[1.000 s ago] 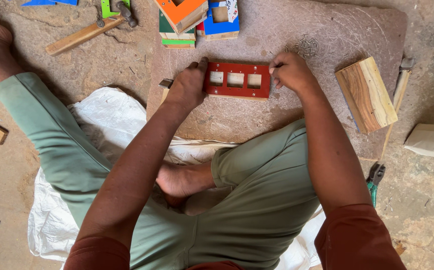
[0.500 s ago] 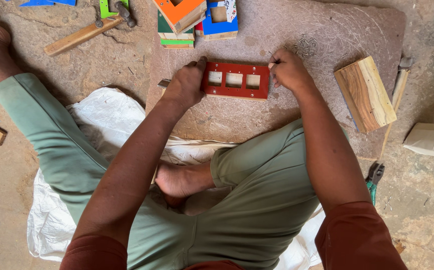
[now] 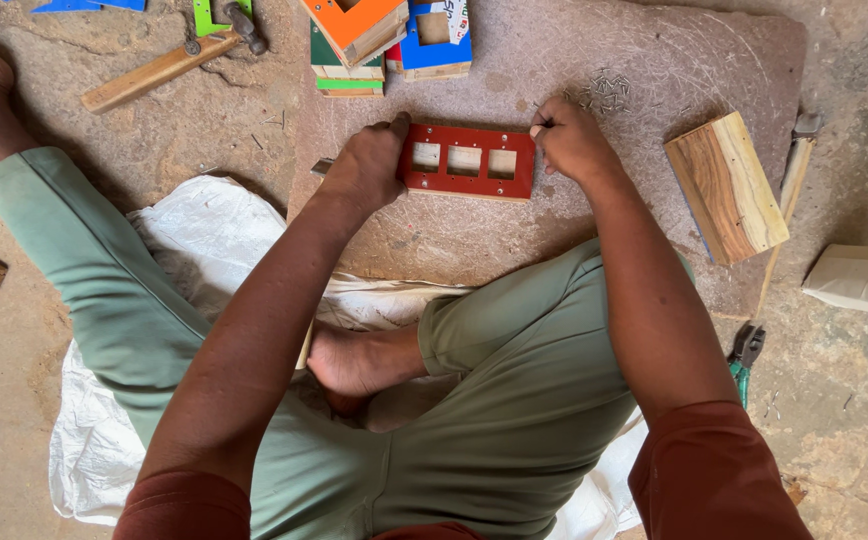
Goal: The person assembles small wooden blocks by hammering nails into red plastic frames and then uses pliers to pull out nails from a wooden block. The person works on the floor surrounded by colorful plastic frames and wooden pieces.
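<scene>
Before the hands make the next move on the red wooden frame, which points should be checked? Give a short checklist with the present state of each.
1. Red frame lies flat on the brown board: ok.
2. Left hand grips the frame's left end: ok.
3. Right hand is at the frame's right end: ok; whether its fingers pinch a nail: cannot tell.
4. Loose nails lie on the board just beyond the right hand: ok.
5. Hammer is ready: not ok, it lies on the floor at upper left, apart from both hands.
6. Wood block lies apart from the frame: ok.
</scene>
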